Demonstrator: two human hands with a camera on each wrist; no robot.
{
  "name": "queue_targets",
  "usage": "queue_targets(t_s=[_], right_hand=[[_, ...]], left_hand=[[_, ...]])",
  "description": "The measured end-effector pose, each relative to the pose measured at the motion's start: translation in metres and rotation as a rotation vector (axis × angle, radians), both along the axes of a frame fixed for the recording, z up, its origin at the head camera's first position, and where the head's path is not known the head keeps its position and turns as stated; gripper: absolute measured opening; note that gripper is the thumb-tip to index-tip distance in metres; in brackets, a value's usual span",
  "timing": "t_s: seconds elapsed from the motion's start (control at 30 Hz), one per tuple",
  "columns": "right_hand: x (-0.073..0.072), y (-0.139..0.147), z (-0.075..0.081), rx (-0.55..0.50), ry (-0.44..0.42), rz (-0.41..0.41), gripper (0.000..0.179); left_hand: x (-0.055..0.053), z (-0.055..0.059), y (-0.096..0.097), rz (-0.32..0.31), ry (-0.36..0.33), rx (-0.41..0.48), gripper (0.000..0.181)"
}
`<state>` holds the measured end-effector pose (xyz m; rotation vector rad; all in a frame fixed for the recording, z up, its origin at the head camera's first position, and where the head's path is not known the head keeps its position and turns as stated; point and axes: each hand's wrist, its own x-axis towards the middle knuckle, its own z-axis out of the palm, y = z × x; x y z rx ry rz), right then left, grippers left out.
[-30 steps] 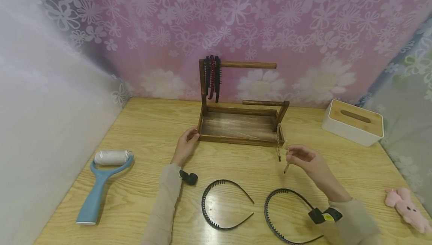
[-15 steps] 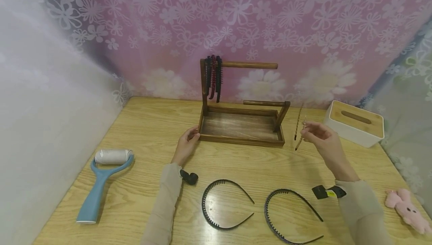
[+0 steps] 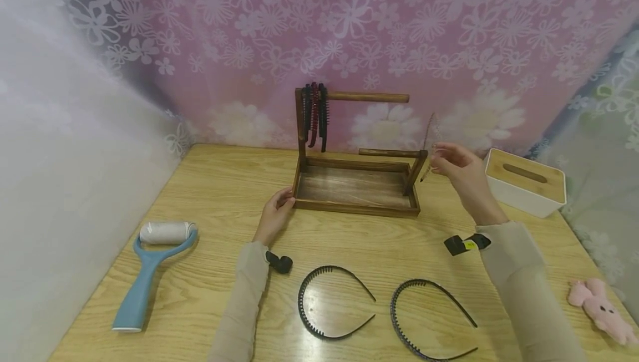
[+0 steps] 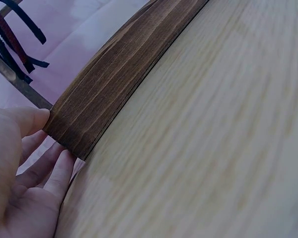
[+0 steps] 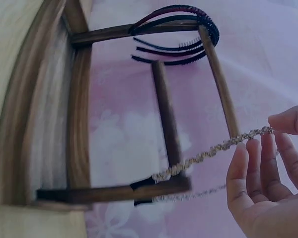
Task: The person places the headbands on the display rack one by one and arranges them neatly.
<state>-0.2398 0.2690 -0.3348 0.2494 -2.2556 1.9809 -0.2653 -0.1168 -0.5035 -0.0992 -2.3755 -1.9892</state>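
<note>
My left hand point(image 3: 274, 217) holds the left front corner of a dark wooden rack point(image 3: 356, 208) with a shallow tray base; its thumb and fingers meet the tray's end in the left wrist view. Thumb and fingertips of my right hand point(image 3: 465, 179) pinch a thin beaded headband point(image 5: 208, 153) with black tips. It is raised near the rack's lower right rod point(image 3: 389, 153), its tips passing by the rod's post in the right wrist view; whether they touch cannot be told. Three toothed headbands point(image 3: 314, 115), two black and one dark red, hang at the upper rod's left end.
Two black toothed headbands, a left one point(image 3: 302, 301) and a right one point(image 3: 394, 309), lie on the table in front. A blue-handled lint roller point(image 3: 142, 279) lies at left. At right are a white tissue box point(image 3: 514, 193) with a wooden lid and a pink plush toy point(image 3: 601, 312).
My right hand first went right and away from the rack's front corner, then up and back left with the beaded headband, to the lower rod's height. The left hand stays in place.
</note>
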Motion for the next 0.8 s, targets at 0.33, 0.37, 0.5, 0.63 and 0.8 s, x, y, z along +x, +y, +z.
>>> queue_targets(t_s=[0.33, 0.37, 0.5, 0.63, 0.8], right_hand=[[-0.03, -0.036, 0.025, -0.025, -0.003, 0.017, 0.021], [-0.032, -0.04, 0.026, -0.027, 0.002, 0.021, 0.02], [-0.041, -0.055, 0.028, -0.024, -0.007, 0.029, 0.021], [-0.046, -0.069, 0.029, 0.02, -0.028, -0.009, 0.026], [-0.046, -0.083, 0.034, 0.017, -0.035, -0.047, 0.029]], left_hand=[[0.0, 0.001, 0.0, -0.001, -0.027, -0.006, 0.041], [0.0, 0.001, 0.0, 0.0, -0.027, -0.006, 0.041], [0.0, 0.001, 0.0, -0.005, -0.015, -0.008, 0.041], [0.001, 0.003, -0.001, -0.018, -0.016, -0.005, 0.043], [0.005, 0.008, 0.0, -0.022, -0.027, -0.001, 0.042]])
